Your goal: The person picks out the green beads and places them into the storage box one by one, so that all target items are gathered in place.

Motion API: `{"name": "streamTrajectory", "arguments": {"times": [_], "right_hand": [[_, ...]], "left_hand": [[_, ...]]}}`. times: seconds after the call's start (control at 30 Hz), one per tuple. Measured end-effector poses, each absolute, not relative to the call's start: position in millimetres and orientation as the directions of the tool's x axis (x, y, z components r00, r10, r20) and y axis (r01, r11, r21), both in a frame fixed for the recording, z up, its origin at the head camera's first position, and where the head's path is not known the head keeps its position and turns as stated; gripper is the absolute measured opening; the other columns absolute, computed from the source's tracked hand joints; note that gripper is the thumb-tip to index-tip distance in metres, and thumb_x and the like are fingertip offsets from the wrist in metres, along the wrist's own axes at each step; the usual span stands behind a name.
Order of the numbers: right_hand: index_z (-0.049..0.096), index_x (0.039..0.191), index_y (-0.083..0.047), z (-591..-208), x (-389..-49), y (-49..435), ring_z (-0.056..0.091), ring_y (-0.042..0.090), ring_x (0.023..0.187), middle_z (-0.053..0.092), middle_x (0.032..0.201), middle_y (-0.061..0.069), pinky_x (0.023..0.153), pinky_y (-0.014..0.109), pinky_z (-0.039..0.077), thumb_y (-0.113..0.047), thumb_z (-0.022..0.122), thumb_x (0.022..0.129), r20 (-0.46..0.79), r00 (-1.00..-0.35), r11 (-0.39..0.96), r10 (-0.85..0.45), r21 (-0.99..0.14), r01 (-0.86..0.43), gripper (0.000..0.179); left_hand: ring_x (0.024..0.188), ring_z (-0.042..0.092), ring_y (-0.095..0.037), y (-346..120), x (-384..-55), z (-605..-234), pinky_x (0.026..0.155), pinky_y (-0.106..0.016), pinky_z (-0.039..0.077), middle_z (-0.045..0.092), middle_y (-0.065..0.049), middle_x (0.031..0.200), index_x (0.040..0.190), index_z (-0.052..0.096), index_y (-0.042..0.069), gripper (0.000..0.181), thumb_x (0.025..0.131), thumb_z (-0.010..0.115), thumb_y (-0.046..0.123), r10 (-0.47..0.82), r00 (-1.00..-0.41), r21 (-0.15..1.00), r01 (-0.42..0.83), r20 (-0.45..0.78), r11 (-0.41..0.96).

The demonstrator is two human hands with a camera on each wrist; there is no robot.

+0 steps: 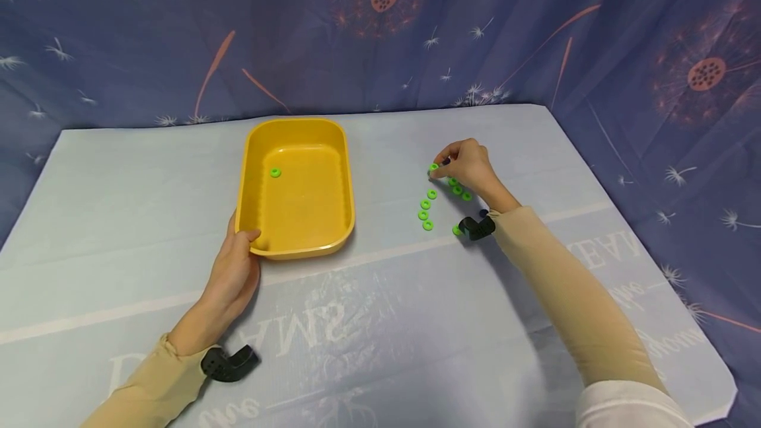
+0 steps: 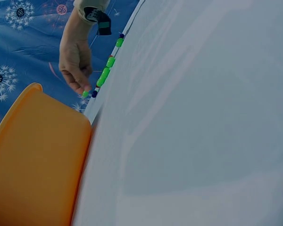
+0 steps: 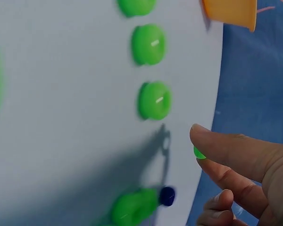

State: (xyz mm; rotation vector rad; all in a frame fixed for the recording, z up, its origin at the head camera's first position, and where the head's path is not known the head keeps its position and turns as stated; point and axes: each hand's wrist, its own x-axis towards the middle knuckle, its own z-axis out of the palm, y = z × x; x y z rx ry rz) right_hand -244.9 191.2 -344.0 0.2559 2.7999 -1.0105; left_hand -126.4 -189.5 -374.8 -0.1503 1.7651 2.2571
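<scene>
My left hand (image 1: 234, 266) grips the near left corner of a yellow plastic tub (image 1: 306, 193), thumb over the rim and the other fingers hidden below. One small green ring (image 1: 275, 172) lies inside the tub. To the right, my right hand (image 1: 470, 164) pinches another green ring (image 3: 199, 153) between thumb and forefinger, lifted off the table in the right wrist view. Several more green rings (image 1: 425, 204) lie on the table in a loose curve around and below this hand. A small dark blue piece (image 3: 167, 196) sits beside them, partly behind the hand in the head view.
A pale cloth with printed lettering covers the table (image 1: 368, 322). Behind it and along the right side hangs a dark blue curtain (image 1: 285, 32) with dandelion prints. Black wrist devices (image 1: 230, 363) sit on both sleeves. A second dark piece (image 1: 484, 213) lies near the right wrist.
</scene>
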Motion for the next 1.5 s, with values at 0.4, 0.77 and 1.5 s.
{"name": "streamTrajectory", "arguments": {"times": [0.4,0.77,1.5], "right_hand": [[0.077,0.098,-0.009,-317,-267,134,0.035,0.025,0.097,0.046,0.084,0.005,0.077,0.037,0.033,-0.016,0.083,0.078,-0.164,-0.986,0.752,0.029,-0.647,0.130,0.022],[0.077,0.095,-0.011,-288,-281,62,0.040,0.022,0.094,0.047,0.081,0.005,0.068,0.030,0.032,-0.016,0.084,0.078,-0.136,-0.987,0.743,-0.085,-0.669,0.029,0.019],[0.070,0.075,-0.010,-294,-296,-51,0.050,0.019,0.103,0.067,0.095,-0.001,0.074,0.025,0.047,-0.012,0.081,0.081,-0.156,-0.969,0.714,-0.193,-0.700,-0.030,0.013]], "left_hand": [[0.148,0.000,-0.008,-194,-127,-378,0.122,-0.032,-0.001,-0.006,0.010,0.165,0.159,-0.006,0.031,0.070,0.099,0.023,0.009,0.137,-0.945,0.929,-0.320,-0.298,-0.186],[0.149,0.001,-0.008,-195,-128,-381,0.122,-0.031,0.001,-0.005,0.009,0.165,0.159,-0.004,0.030,0.071,0.098,0.025,0.007,0.127,-0.947,0.931,-0.314,-0.294,-0.187],[0.148,0.003,-0.003,-192,-131,-378,0.121,-0.029,0.005,-0.002,0.013,0.165,0.160,-0.001,0.030,0.071,0.099,0.028,0.007,0.110,-0.953,0.940,-0.299,-0.283,-0.166]]}}
